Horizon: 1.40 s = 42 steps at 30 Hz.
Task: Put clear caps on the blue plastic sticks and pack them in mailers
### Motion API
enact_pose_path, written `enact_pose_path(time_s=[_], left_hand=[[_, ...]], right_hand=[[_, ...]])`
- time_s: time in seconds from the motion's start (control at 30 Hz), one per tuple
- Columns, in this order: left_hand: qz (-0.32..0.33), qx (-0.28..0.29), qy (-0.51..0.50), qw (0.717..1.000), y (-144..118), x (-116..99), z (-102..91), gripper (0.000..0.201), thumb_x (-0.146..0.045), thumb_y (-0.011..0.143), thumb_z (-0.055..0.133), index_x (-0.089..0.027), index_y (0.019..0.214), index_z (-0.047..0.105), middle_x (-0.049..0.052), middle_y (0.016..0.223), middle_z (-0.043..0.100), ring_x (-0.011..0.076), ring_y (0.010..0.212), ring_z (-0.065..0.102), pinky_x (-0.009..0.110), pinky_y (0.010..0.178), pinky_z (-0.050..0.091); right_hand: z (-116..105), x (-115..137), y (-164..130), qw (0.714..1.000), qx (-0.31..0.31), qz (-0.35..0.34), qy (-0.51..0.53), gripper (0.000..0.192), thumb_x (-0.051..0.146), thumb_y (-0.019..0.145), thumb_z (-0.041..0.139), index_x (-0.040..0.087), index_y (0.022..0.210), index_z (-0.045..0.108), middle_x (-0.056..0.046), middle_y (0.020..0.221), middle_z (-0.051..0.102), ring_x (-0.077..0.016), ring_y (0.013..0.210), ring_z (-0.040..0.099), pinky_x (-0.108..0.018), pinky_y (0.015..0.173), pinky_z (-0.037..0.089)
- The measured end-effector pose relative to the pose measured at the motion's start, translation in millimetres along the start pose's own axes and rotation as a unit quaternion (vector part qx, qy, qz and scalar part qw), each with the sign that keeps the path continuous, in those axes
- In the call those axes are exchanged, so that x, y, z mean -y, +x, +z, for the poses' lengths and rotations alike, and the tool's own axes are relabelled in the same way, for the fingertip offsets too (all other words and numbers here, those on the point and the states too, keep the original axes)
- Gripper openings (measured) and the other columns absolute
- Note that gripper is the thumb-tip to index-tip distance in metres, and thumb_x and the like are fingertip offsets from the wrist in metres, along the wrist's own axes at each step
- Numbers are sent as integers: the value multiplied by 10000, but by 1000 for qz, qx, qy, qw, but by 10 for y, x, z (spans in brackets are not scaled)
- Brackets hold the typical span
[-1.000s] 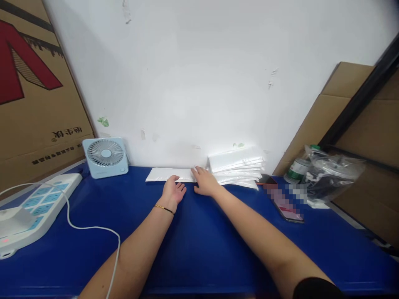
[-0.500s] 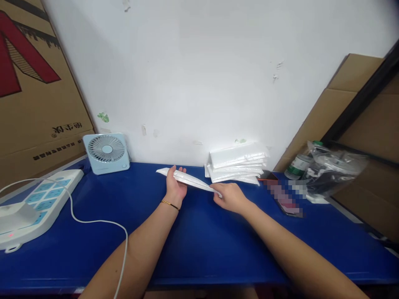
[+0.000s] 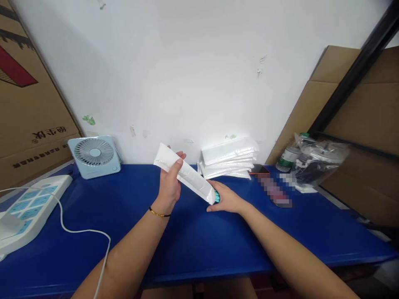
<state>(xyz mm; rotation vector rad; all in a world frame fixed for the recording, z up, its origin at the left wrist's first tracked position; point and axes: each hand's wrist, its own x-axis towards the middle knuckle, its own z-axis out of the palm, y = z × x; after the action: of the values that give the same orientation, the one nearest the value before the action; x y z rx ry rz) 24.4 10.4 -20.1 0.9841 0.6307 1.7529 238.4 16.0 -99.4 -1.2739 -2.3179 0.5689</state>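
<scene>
- Left hand (image 3: 170, 185) raised above the blue bench (image 3: 199, 236), near its back edge; fingers and thumb clamped round upper part of a white padded pouch (image 3: 183, 173).
- Pouch tilts: top corner up-left above the left hand, lower end slanting down-right to the right hand (image 3: 226, 198).
- Right hand low, resting on bench surface, fingers curled at pouch's lower end, where a small teal thing (image 3: 216, 197) shows; can't tell if it grips pouch or just touches.
- Stack of white pouches (image 3: 227, 157) at back edge by wall, just behind right hand.
- Small blue fan (image 3: 93, 155) at back-left; power strip (image 3: 28, 207) w/ white cable at left edge.
- Clear bag (image 3: 318, 164) and bottle (image 3: 288, 157) toward back-right corner.
</scene>
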Motion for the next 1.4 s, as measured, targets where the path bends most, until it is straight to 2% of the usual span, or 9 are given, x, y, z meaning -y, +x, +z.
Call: enact_pose_path(time_s=[0.1,0.23,0.53,0.7,0.8,1.03,1.17,1.27,1.4], left_hand=[[12,6,11,1000,26,-151,0,610,-318,720,682,-301,1279,441,46,1160,609,257,1149,535,353,938,446],[37,0,33,999,82,-377,-29,610,-304,688,706,-290,1251,471,48,1130,618,263,1132,547,383,966,433],[129,34,78,988,85,-811,-93,534,-360,675,700,-298,1175,524,39,1126,603,278,1114,550,413,945,461],[127,52,86,987,3,-1001,-34,543,-426,623,724,-335,1131,553,16,1107,606,316,1138,522,433,910,489],[135,57,89,985,2,-1043,-43,498,-464,647,693,-349,1114,563,-6,1086,608,296,1143,519,417,929,483],[201,63,103,972,59,-1052,-162,561,-320,707,688,-250,1232,504,22,1094,598,255,1085,545,421,976,428],[205,57,253,944,184,-949,-250,689,-248,615,761,-257,1251,495,36,1168,576,249,1134,506,403,1011,388],[147,39,376,914,379,-671,-434,663,-216,487,816,-242,1109,587,50,1197,564,278,1230,428,377,1067,317],[-27,47,498,866,535,-169,-732,696,-231,378,844,-216,1033,610,124,1197,571,358,1302,328,434,1077,258]], right_hand=[[14,22,7,999,9,0,-32,956,618,603,696,254,1407,327,-121,1389,395,-329,1258,368,-489,1033,288],[2,37,-2,997,32,14,-72,856,679,659,608,290,1384,374,-92,1423,355,-320,1305,308,-481,1071,241],[-31,84,-13,994,46,5,-96,841,726,691,527,279,1387,375,-94,1433,351,-305,1334,269,-502,1093,190],[-18,58,-11,993,52,1,-103,820,722,706,513,291,1388,370,-93,1438,345,-306,1340,260,-519,1101,142],[-9,48,-9,993,52,1,-105,810,720,709,512,299,1387,371,-91,1441,341,-307,1341,259,-522,1102,132],[-14,55,-10,993,58,0,-105,811,725,716,496,302,1394,357,-93,1450,326,-306,1353,233,-524,1103,120],[-27,61,-15,992,66,1,-104,795,719,728,488,312,1397,348,-85,1466,302,-306,1362,214,-522,1106,105],[-24,77,-15,992,71,4,-102,782,707,734,494,317,1396,349,-76,1473,292,-307,1366,202,-517,1108,100],[-68,83,-38,993,66,4,-96,871,708,684,555,309,1417,304,-72,1482,277,-307,1372,186,-515,1117,56]])
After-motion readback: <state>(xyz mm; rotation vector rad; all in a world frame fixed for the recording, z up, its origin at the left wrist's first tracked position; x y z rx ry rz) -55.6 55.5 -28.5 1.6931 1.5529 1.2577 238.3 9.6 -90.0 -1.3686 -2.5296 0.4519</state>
